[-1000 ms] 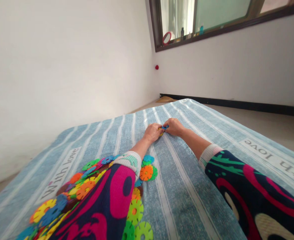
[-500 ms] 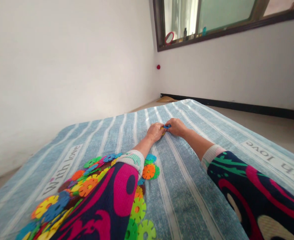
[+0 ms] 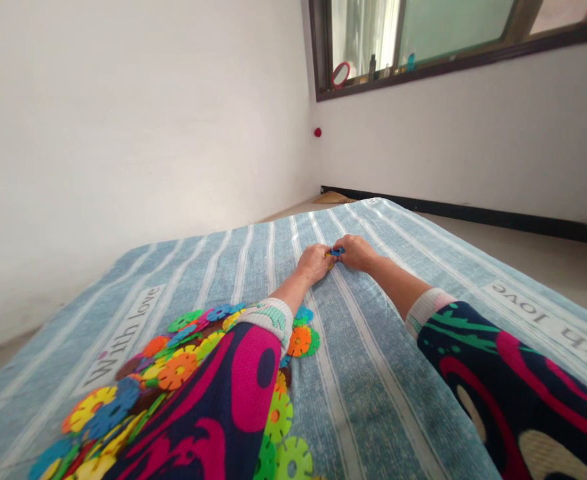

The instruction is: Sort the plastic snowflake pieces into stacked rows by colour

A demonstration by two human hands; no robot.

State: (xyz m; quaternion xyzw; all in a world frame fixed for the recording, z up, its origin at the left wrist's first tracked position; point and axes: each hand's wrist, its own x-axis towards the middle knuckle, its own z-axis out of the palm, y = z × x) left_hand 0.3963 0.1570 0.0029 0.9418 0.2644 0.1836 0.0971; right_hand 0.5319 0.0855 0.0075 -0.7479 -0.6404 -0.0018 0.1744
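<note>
Both my arms stretch forward over a blue striped bedcover (image 3: 373,373). My left hand (image 3: 314,263) and my right hand (image 3: 357,252) meet fingertip to fingertip, both closed on small plastic disc pieces (image 3: 336,252): a blue one shows between them, with a bit of yellow by the left fingers. Nearer to me, under and beside my left sleeve, lies a pile of coloured notched discs (image 3: 173,363) in green, orange, yellow and blue.
The bedcover carries the words "With love" (image 3: 123,340) on the left and again on the right. White walls stand on the left and ahead. A dark-framed window sill (image 3: 373,70) with a red mirror and bottles is at the top.
The hands stay joined on the small pieces with hardly any movement. The view has shifted slightly to the left.
</note>
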